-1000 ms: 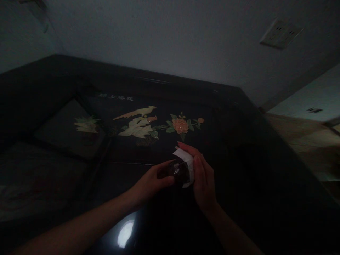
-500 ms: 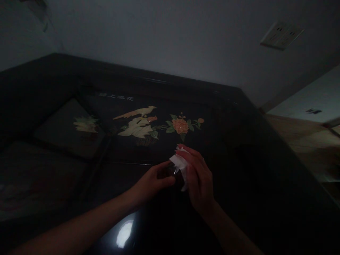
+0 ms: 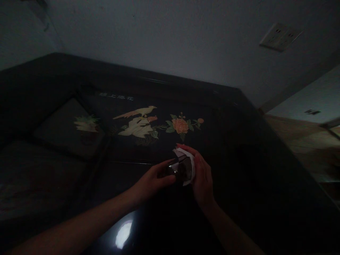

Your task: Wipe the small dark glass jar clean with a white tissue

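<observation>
My left hand (image 3: 158,177) is curled around a small, shiny, see-through glass (image 3: 179,171), its thumb towards me. The glass looks dark against the surface behind it and catches a few bright glints. A crumpled white tissue (image 3: 191,164) lies against the right side of the glass. Cupped behind that tissue, my right hand (image 3: 203,177) presses it to the glass with bent fingers. Both hands are above a glossy black panel (image 3: 148,226), close to each other. Dim light hides the exact shape of the glass and its lower part.
Beyond my hands the panel carries a raised bird (image 3: 143,111), a pink flower (image 3: 180,125) and pale written characters (image 3: 116,96). A grey wall (image 3: 159,39) with a socket plate (image 3: 281,36) rises behind. Wood-look floor (image 3: 300,136) shows at the right.
My right hand has turned and shifted slightly with the tissue, which is now spread around the glass's right side, and more of the glass shows. My left hand has hardly moved.
</observation>
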`<state>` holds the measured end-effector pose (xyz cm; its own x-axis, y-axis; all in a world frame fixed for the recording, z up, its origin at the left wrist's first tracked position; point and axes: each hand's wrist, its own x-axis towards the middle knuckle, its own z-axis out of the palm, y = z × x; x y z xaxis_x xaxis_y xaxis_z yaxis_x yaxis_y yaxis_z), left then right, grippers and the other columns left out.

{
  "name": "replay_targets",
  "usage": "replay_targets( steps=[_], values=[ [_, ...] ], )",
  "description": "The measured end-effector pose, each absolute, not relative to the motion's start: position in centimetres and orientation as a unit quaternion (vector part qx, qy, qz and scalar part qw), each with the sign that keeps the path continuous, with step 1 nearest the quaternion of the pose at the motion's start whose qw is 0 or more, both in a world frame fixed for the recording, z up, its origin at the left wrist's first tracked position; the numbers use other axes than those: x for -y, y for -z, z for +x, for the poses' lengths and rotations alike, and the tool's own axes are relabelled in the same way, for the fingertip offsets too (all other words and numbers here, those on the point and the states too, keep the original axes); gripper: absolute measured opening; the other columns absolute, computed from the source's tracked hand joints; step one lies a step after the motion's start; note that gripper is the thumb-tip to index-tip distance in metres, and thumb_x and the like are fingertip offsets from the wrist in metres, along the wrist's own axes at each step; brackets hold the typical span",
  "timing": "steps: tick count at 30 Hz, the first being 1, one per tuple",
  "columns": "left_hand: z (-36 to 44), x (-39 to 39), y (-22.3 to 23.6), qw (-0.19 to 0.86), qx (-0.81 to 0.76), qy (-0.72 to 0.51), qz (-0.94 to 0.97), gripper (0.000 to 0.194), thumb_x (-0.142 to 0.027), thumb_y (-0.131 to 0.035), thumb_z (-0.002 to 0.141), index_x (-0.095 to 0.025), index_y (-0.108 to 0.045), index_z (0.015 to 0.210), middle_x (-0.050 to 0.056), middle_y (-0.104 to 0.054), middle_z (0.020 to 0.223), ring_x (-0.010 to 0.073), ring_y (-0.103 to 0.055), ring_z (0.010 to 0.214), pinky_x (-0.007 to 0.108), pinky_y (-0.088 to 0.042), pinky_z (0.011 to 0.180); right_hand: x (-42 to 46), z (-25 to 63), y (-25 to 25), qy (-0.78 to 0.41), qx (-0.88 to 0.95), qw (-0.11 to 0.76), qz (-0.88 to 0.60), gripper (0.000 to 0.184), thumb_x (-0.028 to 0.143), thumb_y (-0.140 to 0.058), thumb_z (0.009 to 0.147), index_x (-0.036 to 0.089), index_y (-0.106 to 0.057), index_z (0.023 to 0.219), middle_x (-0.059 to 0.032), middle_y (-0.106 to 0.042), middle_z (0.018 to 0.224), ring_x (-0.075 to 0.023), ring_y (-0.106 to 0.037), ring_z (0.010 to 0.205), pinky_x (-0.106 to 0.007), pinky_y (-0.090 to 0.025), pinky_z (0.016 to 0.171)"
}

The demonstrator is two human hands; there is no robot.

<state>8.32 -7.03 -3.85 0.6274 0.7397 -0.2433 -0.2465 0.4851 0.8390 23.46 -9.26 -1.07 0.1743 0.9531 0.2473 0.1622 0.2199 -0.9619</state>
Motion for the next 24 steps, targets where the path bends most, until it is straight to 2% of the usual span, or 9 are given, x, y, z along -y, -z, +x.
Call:
replay_targets(
  steps=[4,13,18,24],
  values=[
    [8.3,6.9,3.8,0.802,-0.296,-0.313,0.413,0.063,-0.036,-0.074,0.072,-0.016,-0.054,0.129,0.010,-0.064,0.120,0.0281,-0.057,0.113,0.040,-0.039,0.102,9.0,23.4,1.6,-0.454,0.463,0.580,-0.493,0.039,0.039,-0.032,0.098,0.023,-0.066,0.107,-0.0038,-0.071,0.104,-0.0190,-0.065,0.096,-0.031,-0.052,0.082],
    [8.7,6.6,3.0,0.734,-0.272,-0.335,0.524,0.064,-0.046,-0.071,0.071,-0.013,-0.055,0.124,0.012,-0.066,0.116,0.0303,-0.059,0.110,0.039,-0.045,0.094,9.9,23.9,-0.7,-0.345,0.557,0.579,-0.485,0.035,0.039,-0.035,0.098,0.024,-0.065,0.107,-0.0048,-0.067,0.116,-0.0191,-0.060,0.110,-0.034,-0.046,0.097],
    [10.0,3.7,2.9,0.673,-0.299,-0.376,0.562,0.065,-0.050,-0.075,0.063,-0.013,-0.059,0.113,0.010,-0.068,0.107,0.0291,-0.061,0.100,0.037,-0.047,0.089,7.1,25.0,-1.1,-0.307,0.597,0.570,-0.474,0.036,0.041,-0.035,0.097,0.024,-0.066,0.104,-0.0050,-0.068,0.111,-0.0189,-0.060,0.110,-0.037,-0.045,0.099],
    [10.3,1.9,3.7,0.653,-0.319,-0.419,0.544,0.050,-0.047,-0.073,0.064,-0.015,-0.057,0.099,0.005,-0.066,0.092,0.0237,-0.061,0.089,0.033,-0.047,0.081,3.8,24.9,0.5,-0.304,0.608,0.578,-0.452,0.041,0.044,-0.031,0.097,0.023,-0.067,0.098,-0.0054,-0.069,0.109,-0.0188,-0.062,0.105,-0.035,-0.047,0.094]
  ],
)
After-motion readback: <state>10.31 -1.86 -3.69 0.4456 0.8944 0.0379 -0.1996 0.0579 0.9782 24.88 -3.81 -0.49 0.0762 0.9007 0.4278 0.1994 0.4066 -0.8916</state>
